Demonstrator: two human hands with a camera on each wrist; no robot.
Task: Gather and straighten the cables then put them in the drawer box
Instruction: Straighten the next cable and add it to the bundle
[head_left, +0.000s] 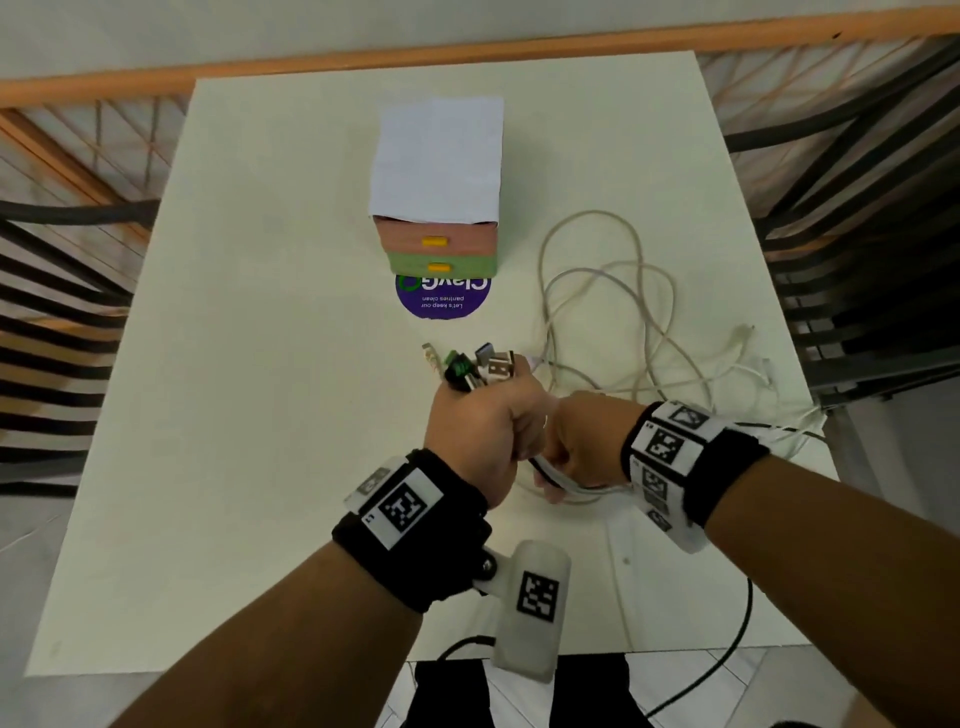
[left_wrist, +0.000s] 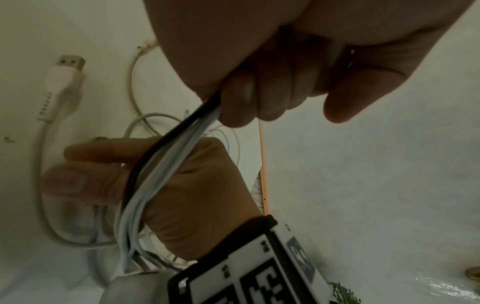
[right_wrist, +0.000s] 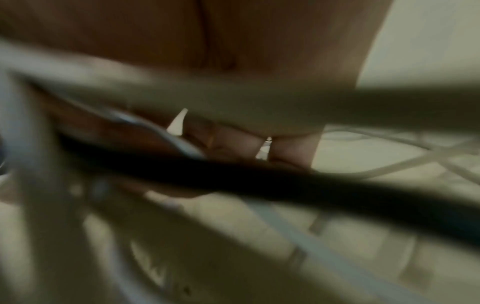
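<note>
L hand (head_left: 480, 423) fists the cables (head_left: 613, 312) w/ plugs lined up past its knuckles, R hand (head_left: 582, 441) beside it curls round the strands to draw them straight; box (head_left: 439, 249) shut beyond both.

The worktop (head_left: 270, 322) looks smooth and matt, a pale cream laminate. The drawer box (head_left: 438, 208) seems to be card: plain white paper over its top, pink and green drawer fronts with a dull finish, and small glossy yellow plastic pulls (head_left: 435, 241). Under it a round purple sticker (head_left: 441, 304) has a slight sheen. The cables (head_left: 613, 312) wear smooth rubbery plastic jackets, off-white and one black; their plugs (head_left: 488, 366) show bright metal shells. A white moulded plastic USB plug (left_wrist: 61, 82) has a ribbed collar. The wristbands (head_left: 415, 530) are black matt cloth carrying printed white plates
</note>
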